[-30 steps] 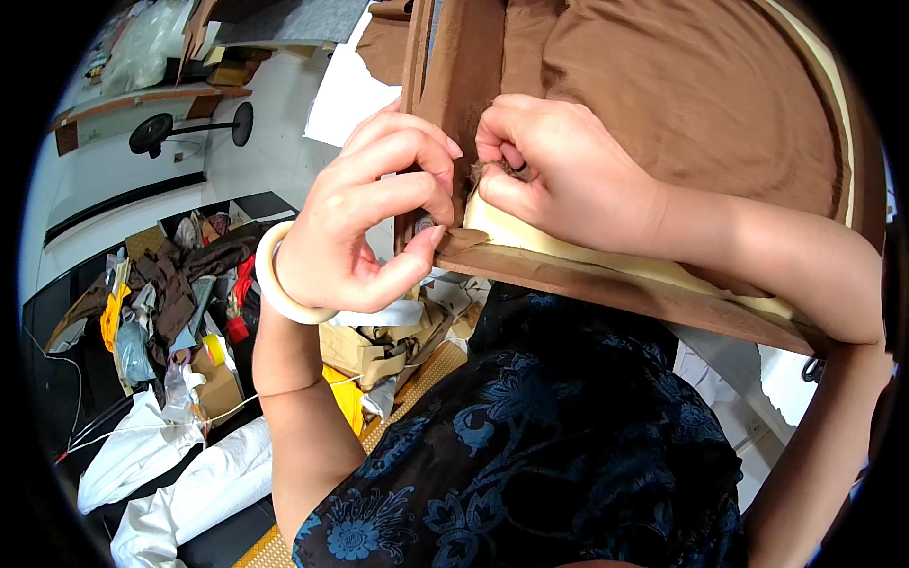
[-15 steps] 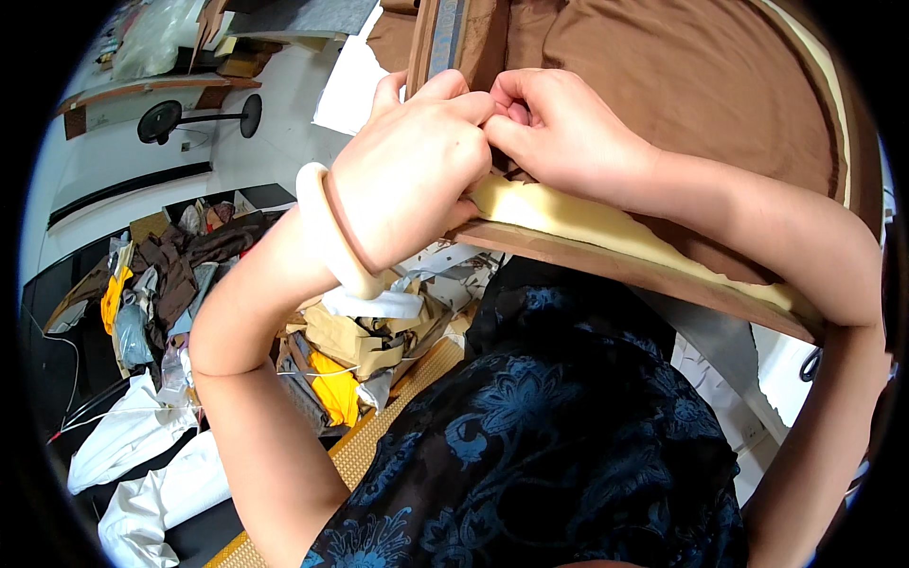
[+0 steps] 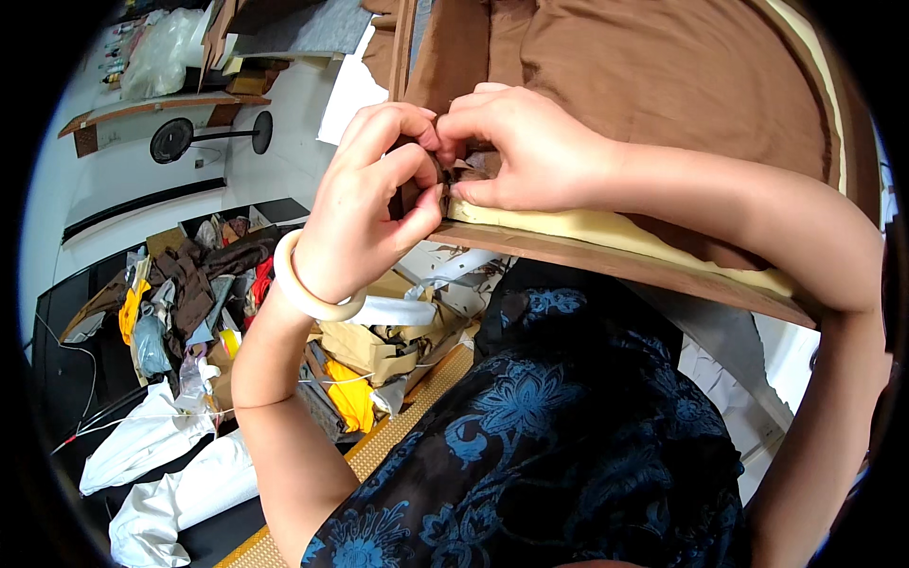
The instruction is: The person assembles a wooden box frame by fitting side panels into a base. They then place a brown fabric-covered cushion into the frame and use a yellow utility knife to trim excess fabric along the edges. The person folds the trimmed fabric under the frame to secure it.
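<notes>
Centrally, toward the top of the view, your two hands meet at the near-left corner of a brown-stained wooden frame (image 3: 606,268). Your right hand (image 3: 540,142), entering from the right edge with the elbow bent, has its thumb and fingers closed on a gathered edge of brown fabric (image 3: 663,104). Your left hand (image 3: 365,194), rising from the lower left, is curled, its thumb and fingertips drawn in close to those of the right; whether it too grips the cloth cannot be told, the fingers hiding the contact. The fabric fills the upper right, lying in soft folds inside the frame. Along the rail nearest you, a strip of pale yellow foam (image 3: 587,230) shows between fabric and wood, running from beneath your right thumb toward the right. A cream bangle (image 3: 287,275) encircles your left wrist. Below, at the lower center, is your dark garment (image 3: 530,398) with blue flowers. At the left, mixed cloth scraps (image 3: 175,284) lie heaped on a black surface, with a white bag (image 3: 142,440) below them. At the upper left, two dark discs joined by a bar (image 3: 170,140) appear beneath a shelf (image 3: 161,111).
</notes>
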{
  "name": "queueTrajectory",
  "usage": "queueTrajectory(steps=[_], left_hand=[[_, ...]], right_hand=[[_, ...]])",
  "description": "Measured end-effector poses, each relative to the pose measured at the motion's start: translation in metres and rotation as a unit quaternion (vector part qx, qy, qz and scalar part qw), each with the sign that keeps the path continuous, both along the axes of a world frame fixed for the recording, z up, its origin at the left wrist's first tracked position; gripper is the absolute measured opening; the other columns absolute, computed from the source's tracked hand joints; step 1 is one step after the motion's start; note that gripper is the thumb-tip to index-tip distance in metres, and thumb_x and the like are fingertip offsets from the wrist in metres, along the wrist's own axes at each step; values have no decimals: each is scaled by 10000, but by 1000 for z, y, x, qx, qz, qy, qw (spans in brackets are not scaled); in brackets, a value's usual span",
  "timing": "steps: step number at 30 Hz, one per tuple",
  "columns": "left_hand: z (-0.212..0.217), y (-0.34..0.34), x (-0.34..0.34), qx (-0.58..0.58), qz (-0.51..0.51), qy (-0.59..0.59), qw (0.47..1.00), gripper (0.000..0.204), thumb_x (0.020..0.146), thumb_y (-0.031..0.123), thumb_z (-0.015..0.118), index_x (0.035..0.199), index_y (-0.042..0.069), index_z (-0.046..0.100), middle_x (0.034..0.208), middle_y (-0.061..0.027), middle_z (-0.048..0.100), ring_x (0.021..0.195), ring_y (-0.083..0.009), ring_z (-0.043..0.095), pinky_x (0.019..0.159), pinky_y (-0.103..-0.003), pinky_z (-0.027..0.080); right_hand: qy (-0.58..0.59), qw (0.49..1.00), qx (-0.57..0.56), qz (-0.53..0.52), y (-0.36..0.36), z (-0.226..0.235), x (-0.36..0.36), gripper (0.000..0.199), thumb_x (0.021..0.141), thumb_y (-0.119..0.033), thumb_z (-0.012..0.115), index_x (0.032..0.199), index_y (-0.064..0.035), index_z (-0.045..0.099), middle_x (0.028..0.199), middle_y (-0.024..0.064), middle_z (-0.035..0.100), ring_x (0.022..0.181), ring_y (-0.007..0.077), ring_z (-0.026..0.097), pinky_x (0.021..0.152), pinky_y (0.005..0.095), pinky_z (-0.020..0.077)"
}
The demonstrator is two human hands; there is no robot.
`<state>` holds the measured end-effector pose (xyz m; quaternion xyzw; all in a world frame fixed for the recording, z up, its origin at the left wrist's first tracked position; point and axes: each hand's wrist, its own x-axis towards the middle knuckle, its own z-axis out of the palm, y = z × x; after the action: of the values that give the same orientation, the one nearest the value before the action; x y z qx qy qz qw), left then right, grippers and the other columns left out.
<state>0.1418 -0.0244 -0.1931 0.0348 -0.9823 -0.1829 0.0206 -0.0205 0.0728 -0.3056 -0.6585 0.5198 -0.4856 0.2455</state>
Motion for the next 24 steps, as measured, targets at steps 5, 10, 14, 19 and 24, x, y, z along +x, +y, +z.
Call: queueTrajectory(steps=[5, 10, 14, 19, 24], left_hand=[[-8, -1, 4, 11, -2, 20, 1000, 175, 731, -38, 701, 798, 17, 549, 1033, -115, 584, 1144, -332, 556, 959, -417, 456], [-9, -2, 6, 15, 0, 28, 999, 165, 747, -32, 701, 807, 18, 556, 1025, -112, 601, 1161, -333, 568, 971, -418, 457], [-9, -3, 8, 24, 3, 34, 999, 151, 753, -22, 709, 806, 16, 573, 1030, -107, 614, 1156, -328, 579, 970, -416, 460], [-6, -5, 8, 25, -1, 24, 999, 143, 753, -16, 719, 810, 16, 591, 1035, -100, 622, 1164, -326, 583, 965, -417, 464], [-1, -8, 6, 30, -11, 5, 999, 134, 749, -11, 729, 796, 22, 608, 1051, -97, 628, 1174, -324, 585, 966, -415, 471]], right_hand=[[68, 997, 34, 4, -1, 4, 1, 163, 798, -165, 703, 907, -52, 658, 914, 113, 642, 948, 320, 597, 830, 432, 502], [98, 994, 33, -32, -2, 2, 5, 142, 825, -157, 670, 914, -47, 656, 952, 126, 616, 980, 323, 575, 844, 440, 491], [79, 996, 36, -5, 4, 9, 2, 177, 842, -188, 631, 937, -53, 695, 1015, 137, 644, 1043, 329, 591, 901, 454, 496], [98, 993, 61, 23, 2, 11, 3, 152, 864, -182, 617, 922, -50, 668, 987, 128, 616, 1034, 322, 571, 893, 434, 478], [126, 990, 63, -32, 3, 6, 6, 137, 914, -150, 599, 931, -14, 605, 1001, 145, 557, 1013, 325, 532, 875, 425, 462]])
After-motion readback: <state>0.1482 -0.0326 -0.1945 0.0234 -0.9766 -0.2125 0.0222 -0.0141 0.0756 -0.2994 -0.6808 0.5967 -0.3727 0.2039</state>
